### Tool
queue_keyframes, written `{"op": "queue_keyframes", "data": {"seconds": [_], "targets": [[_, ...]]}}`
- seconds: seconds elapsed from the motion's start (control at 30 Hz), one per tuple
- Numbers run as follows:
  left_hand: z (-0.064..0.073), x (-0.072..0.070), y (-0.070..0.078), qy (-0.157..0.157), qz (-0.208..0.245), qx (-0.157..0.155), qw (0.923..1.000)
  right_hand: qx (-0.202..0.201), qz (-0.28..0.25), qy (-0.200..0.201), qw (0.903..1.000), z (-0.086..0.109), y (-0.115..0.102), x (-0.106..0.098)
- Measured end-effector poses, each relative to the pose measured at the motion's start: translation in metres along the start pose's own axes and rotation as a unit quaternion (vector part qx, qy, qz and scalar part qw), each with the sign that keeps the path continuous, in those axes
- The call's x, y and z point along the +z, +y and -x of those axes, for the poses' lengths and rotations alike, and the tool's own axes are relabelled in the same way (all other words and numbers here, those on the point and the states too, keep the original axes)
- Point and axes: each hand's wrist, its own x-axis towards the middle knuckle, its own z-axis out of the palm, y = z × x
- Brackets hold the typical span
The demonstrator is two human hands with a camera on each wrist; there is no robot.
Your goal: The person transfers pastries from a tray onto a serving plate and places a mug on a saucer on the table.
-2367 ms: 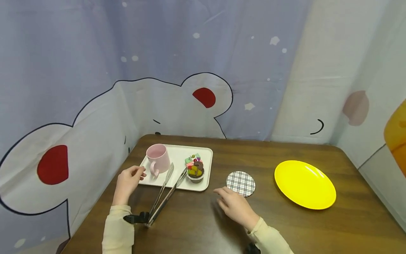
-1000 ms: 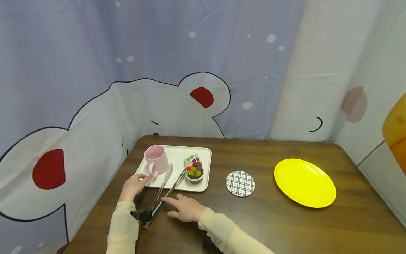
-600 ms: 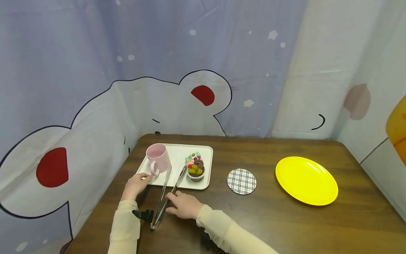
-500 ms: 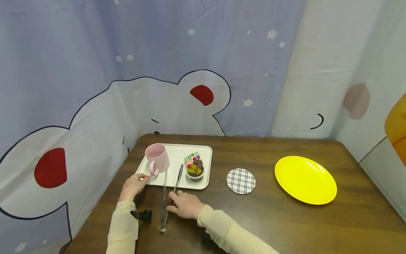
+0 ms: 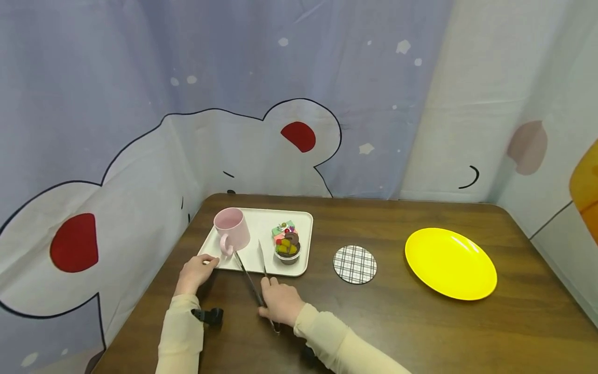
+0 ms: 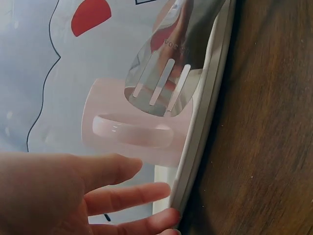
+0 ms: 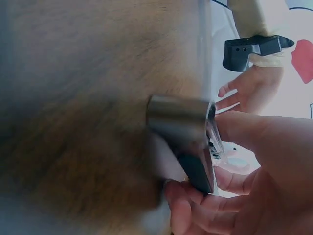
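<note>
My right hand (image 5: 282,301) grips a pair of metal tongs (image 5: 251,283) near the hinge end, thumb on one arm and fingers round the other. The spread arms point toward the white tray (image 5: 261,218). One slotted tip (image 6: 168,46) overlaps the pink mug (image 5: 232,228) in the left wrist view. That mug stands upright at the tray's left, handle facing me. On the tray's right side, a fruit-topped chocolate cupcake (image 5: 287,248) partly hides a green and pink cake piece (image 5: 282,228). My left hand (image 5: 194,272) has its loosely extended fingertips right at the tray's front-left corner.
A round plaid coaster (image 5: 355,265) lies right of the tray. Farther right sits a yellow oval plate (image 5: 450,264). The brown wooden table (image 5: 364,332) ends against a printed curtain (image 5: 224,62) at the back and sides.
The right hand came left from beside the coaster and took hold of the tongs. Their hinge end swung right, away from the left wrist. The left hand moved down to the tray's corner.
</note>
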Motion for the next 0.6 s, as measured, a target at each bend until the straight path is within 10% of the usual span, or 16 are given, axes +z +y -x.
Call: {"op": "queue_keyframes", "data": {"seconds": [0.37,0.6], "targets": [[-0.001,-0.001,-0.004,-0.004,0.015,-0.016,0.9998,0.043,-0.131,0.006,0.9904,0.002,0.011,0.002],[-0.004,-0.001,-0.009,0.0,0.015,-0.014,0.9998,0.053,-0.115,0.032,0.9915,0.005,0.018,0.002]]}}
